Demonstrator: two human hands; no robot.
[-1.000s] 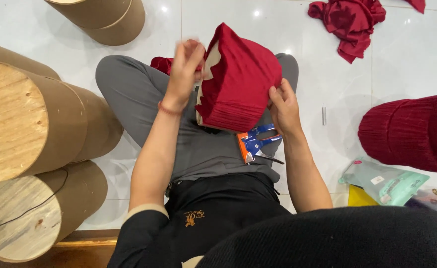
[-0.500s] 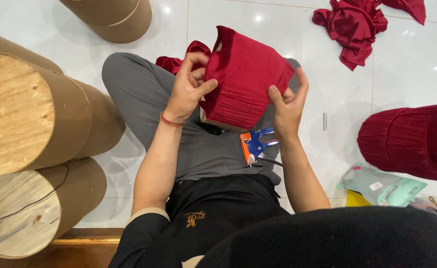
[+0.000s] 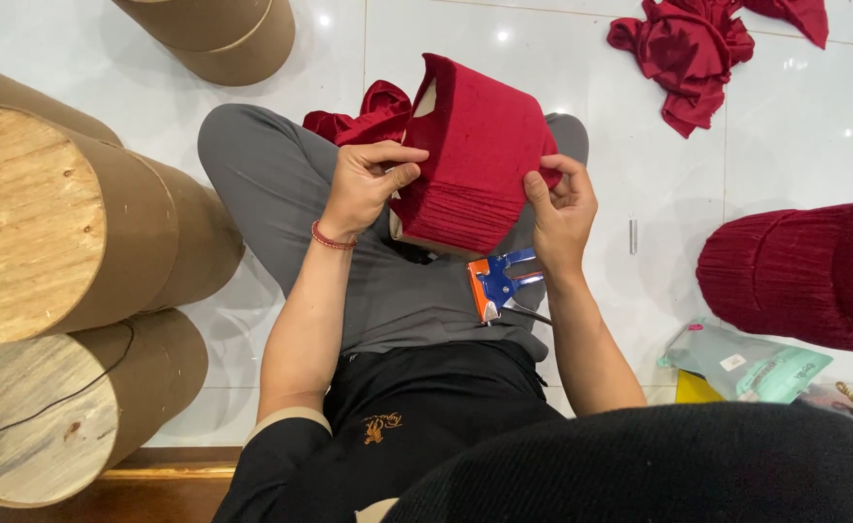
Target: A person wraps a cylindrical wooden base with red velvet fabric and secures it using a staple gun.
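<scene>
A block wrapped in dark red pleated fabric (image 3: 475, 155) rests on my lap, tilted away from me. My left hand (image 3: 368, 184) pinches the fabric at its left edge, thumb and fingers pressed on the cloth. At the lower right edge, my right hand (image 3: 562, 208) grips the fabric. A blue and orange staple gun (image 3: 499, 281) lies on my lap just under the block, untouched. Loose red cloth (image 3: 368, 114) trails from the block's far left side.
Three brown cardboard cylinders with wooden ends stand on the left (image 3: 68, 223), (image 3: 77, 407), (image 3: 218, 34). A heap of red cloth (image 3: 697, 48) lies far right on the white tiled floor. A red pleated cylinder (image 3: 804, 266) and a teal packet (image 3: 751, 363) are at the right.
My left hand came down from the block's top left and closed on its left edge. The block turned slightly and settled lower between both hands.
</scene>
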